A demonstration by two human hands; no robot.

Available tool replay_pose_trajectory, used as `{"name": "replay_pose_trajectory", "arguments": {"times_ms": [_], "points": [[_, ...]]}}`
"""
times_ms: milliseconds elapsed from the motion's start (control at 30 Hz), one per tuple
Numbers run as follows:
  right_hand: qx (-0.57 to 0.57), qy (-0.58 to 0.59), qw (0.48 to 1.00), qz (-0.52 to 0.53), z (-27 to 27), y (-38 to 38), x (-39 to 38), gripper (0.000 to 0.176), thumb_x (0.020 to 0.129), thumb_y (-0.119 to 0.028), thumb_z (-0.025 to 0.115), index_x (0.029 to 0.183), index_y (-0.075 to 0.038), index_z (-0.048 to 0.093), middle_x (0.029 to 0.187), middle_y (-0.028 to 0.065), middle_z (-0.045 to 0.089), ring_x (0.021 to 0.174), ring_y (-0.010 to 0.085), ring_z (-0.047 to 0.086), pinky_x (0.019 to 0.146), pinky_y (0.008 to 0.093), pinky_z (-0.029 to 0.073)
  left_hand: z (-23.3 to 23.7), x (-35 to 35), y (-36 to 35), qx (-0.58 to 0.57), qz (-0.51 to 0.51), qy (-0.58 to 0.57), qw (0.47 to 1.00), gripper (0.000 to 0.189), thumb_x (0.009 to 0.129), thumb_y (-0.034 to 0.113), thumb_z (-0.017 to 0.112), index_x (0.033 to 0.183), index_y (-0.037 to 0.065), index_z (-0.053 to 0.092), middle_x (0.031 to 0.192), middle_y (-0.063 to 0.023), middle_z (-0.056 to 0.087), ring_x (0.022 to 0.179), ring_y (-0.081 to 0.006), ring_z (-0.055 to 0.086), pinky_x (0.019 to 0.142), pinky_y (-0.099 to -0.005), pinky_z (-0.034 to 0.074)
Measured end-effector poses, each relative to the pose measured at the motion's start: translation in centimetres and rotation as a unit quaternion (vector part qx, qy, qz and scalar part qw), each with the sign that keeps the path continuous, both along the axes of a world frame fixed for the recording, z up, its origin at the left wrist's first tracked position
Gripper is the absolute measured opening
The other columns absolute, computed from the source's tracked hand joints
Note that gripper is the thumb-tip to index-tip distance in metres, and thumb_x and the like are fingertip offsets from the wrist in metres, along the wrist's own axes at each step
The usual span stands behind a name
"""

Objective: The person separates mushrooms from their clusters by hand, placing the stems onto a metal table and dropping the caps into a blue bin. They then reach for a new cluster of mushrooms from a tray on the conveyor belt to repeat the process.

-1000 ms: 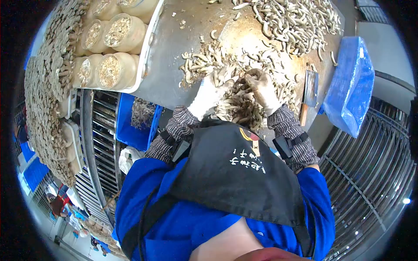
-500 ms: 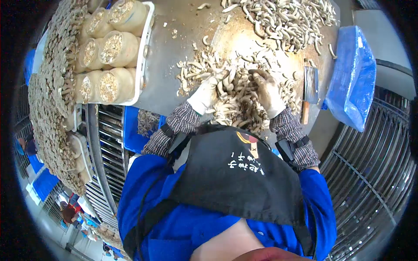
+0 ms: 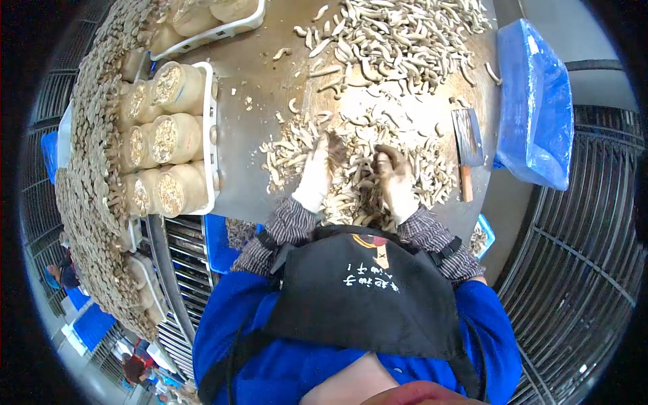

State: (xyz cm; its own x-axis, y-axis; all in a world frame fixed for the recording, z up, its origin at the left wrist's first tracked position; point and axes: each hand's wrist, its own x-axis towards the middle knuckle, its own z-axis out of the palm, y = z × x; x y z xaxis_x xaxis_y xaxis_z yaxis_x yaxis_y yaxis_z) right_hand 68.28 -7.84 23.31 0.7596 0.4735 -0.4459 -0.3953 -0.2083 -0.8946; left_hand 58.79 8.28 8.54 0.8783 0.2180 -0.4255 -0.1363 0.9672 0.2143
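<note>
My left hand [image 3: 317, 177], in a white glove with darkened fingertips, stands on edge at the left of a loose mushroom pile [image 3: 361, 189]. Its fingers are stretched but slightly blurred, with nothing visibly gripped. Opposite it, my right hand [image 3: 396, 179], in the same kind of stained glove, touches the pile's right side with its fingers loosely bent and apart. Small pale mushrooms and dark crumbs lie between and below both palms. A cleaver [image 3: 467, 138] with a wooden handle rests on the metal table, to the right of my right hand.
A larger mushroom heap [image 3: 412, 40] covers the table's far side. A blue plastic-lined bin [image 3: 533, 108] stands at the right edge. White crates [image 3: 210, 135] hold substrate-filled bottles [image 3: 177, 142] on the left, beside massed mushrooms [image 3: 88, 196]. A metal rack [image 3: 574, 229] is at right.
The camera view has shifted, so the table contents sit lower in the picture. My hands have drawn apart from the mushrooms bunched between them, and that bunch has spread out.
</note>
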Motion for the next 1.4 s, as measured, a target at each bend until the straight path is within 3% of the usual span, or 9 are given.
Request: {"name": "replay_pose_trajectory", "arguments": {"times_ms": [33, 67, 200, 533, 700, 767, 867, 1133, 1400], "points": [[0.006, -0.183, 0.982, 0.049, -1.5, 0.8, -0.6, 0.026, 0.098, -0.017, 0.057, 0.116, 0.001, 0.062, 0.113, 0.0189, 0.064, 0.1, 0.0269, 0.062, 0.087, 0.0377, 0.051, -3.3, -1.5, -0.5, -0.293, -0.038, -0.221, 0.929, 0.07, 0.094, 0.061, 0.051, 0.134, 0.005, 0.049, 0.128, -0.0125, 0.057, 0.116, -0.0256, 0.055, 0.102, -0.0399, 0.046], [0.001, -0.262, 0.954, 0.147, -0.6, 1.6, -0.7, 0.029, 0.096, -0.018, 0.06, 0.119, 0.0, 0.061, 0.113, 0.017, 0.063, 0.102, 0.0268, 0.061, 0.09, 0.0377, 0.05, 9.9, -0.7, -1.6, 0.009, -0.056, 0.032, 0.998, 0.062, 0.094, 0.062, 0.048, 0.122, 0.007, 0.057, 0.111, -0.0085, 0.065, 0.104, -0.0238, 0.061, 0.094, -0.04, 0.051], [-0.001, -0.48, 0.806, 0.346, 1.5, 4.8, -0.5, 0.032, 0.085, -0.019, 0.069, 0.113, -0.005, 0.066, 0.123, 0.011, 0.058, 0.119, 0.0317, 0.05, 0.106, 0.0439, 0.035, 7.5, -1.9, -2.1, -0.026, 0.077, 0.134, 0.988, 0.046, 0.1, 0.047, 0.046, 0.119, 0.008, 0.061, 0.112, -0.0107, 0.066, 0.106, -0.0265, 0.063, 0.093, -0.0431, 0.052], [-0.198, -0.565, 0.606, 0.524, -8.7, 15.8, 7.8, 0.034, 0.086, -0.021, 0.064, 0.116, -0.005, 0.058, 0.104, 0.0208, 0.065, 0.099, 0.036, 0.063, 0.086, 0.0452, 0.05, 6.9, -3.2, 2.4, 0.206, 0.036, 0.237, 0.949, 0.027, 0.097, 0.025, 0.057, 0.112, 0.003, 0.064, 0.085, 0.0019, 0.064, 0.07, -0.0074, 0.055, 0.06, -0.0226, 0.045], [-0.212, -0.423, 0.745, 0.47, -8.1, 17.0, 8.4, 0.027, 0.084, -0.022, 0.066, 0.1, -0.001, 0.066, 0.091, 0.0182, 0.069, 0.083, 0.029, 0.068, 0.075, 0.0411, 0.053, 4.3, -2.1, 2.6, 0.287, 0.043, 0.232, 0.928, 0.037, 0.098, 0.027, 0.056, 0.124, 0.001, 0.058, 0.094, -0.0034, 0.064, 0.075, -0.0087, 0.058, 0.066, -0.0228, 0.048], [-0.163, -0.095, 0.91, 0.369, -5.6, 16.4, 8.6, 0.031, 0.087, -0.025, 0.067, 0.102, 0.002, 0.066, 0.088, 0.0139, 0.069, 0.077, 0.0183, 0.066, 0.07, 0.0326, 0.052, 4.8, -1.1, 3.2, 0.311, 0.081, 0.247, 0.914, 0.039, 0.098, 0.027, 0.055, 0.127, 0.0, 0.056, 0.098, -0.0053, 0.065, 0.079, -0.0097, 0.06, 0.07, -0.0236, 0.05], [-0.043, 0.079, 0.958, 0.271, -4.8, 14.9, 7.8, 0.032, 0.093, -0.023, 0.064, 0.108, 0.005, 0.065, 0.09, 0.0069, 0.069, 0.076, 0.012, 0.061, 0.069, 0.027, 0.05, 9.6, 0.7, 4.5, 0.432, 0.026, 0.231, 0.871, 0.051, 0.097, 0.029, 0.057, 0.135, -0.004, 0.049, 0.123, -0.0152, 0.061, 0.115, -0.0195, 0.057, 0.099, -0.0296, 0.044], [-0.064, -0.079, 0.922, 0.375, -3.7, 14.8, 7.6, 0.035, 0.097, -0.026, 0.06, 0.111, 0.006, 0.064, 0.09, 0.0077, 0.067, 0.079, 0.0129, 0.06, 0.073, 0.0281, 0.049, 5.2, 0.7, 5.6, 0.622, -0.022, 0.297, 0.724, 0.041, 0.096, 0.023, 0.058, 0.125, -0.006, 0.056, 0.12, -0.0242, 0.063, 0.112, -0.0335, 0.059, 0.098, -0.0379, 0.046], [-0.204, -0.592, 0.647, 0.435, -10.1, 21.2, 15.6, 0.029, 0.087, -0.025, 0.065, 0.106, -0.003, 0.062, 0.096, 0.019, 0.068, 0.086, 0.0347, 0.066, 0.076, 0.0436, 0.052, 6.2, -1.9, 5.4, 0.308, 0.052, 0.133, 0.941, 0.047, 0.091, 0.014, 0.057, 0.134, -0.004, 0.049, 0.118, -0.0146, 0.064, 0.104, -0.0222, 0.063, 0.089, -0.0354, 0.053]]}}
